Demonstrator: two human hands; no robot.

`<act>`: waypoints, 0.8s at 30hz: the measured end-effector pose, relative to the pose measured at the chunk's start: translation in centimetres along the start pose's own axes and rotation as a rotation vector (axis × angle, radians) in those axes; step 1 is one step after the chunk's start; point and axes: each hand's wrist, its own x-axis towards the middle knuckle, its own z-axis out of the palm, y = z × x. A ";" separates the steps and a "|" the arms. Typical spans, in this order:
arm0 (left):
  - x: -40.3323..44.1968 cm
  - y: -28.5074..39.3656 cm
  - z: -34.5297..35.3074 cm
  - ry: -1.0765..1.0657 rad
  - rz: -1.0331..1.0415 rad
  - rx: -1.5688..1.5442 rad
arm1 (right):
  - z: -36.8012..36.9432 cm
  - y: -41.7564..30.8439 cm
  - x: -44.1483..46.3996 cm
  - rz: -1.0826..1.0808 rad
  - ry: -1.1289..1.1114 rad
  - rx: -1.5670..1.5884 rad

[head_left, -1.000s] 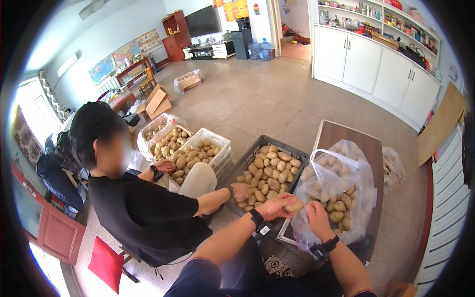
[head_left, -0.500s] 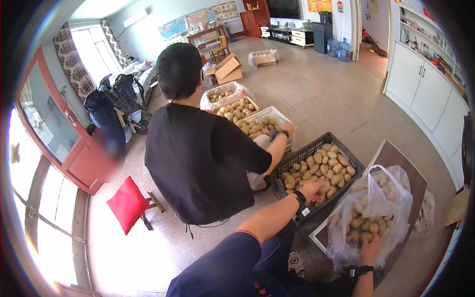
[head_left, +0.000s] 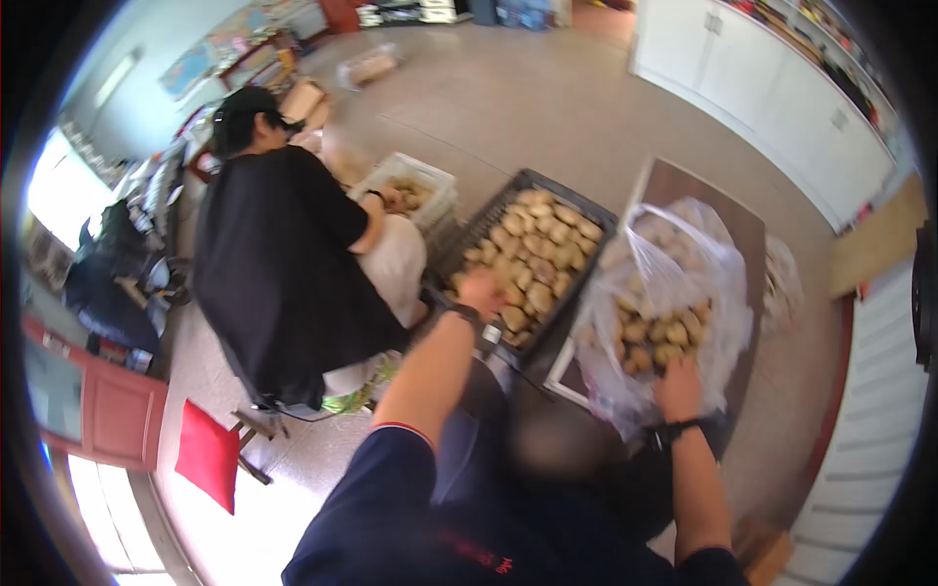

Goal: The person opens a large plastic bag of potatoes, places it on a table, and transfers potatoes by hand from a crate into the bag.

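My left hand reaches over the near left part of a black plastic crate. Its fingers bend down among the brown oval fruit, which look like kiwifruit; motion blur hides whether one is held. A translucent plastic bag, its mouth open toward me, lies on a low brown table beside the crate. More of the same fruit show inside it. At the bag's mouth, my right hand has its fingers curled against a fruit at the front of the pile. Both wrists wear dark bands.
A person in black sits at the left, one hand in a white crate of the same fruit. A red cushion rests on a small stool. The low table stands right of the black crate; white cabinets line the wall.
The view has tilted down and swung right, so things sit further left and higher. My left hand stays over the crate and my right hand at the bag. The other person's head has turned.
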 end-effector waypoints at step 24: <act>-0.7 -1.8 0.0 0.024 0.054 0.044 | -0.2 1.2 -0.9 0.006 -0.332 0.135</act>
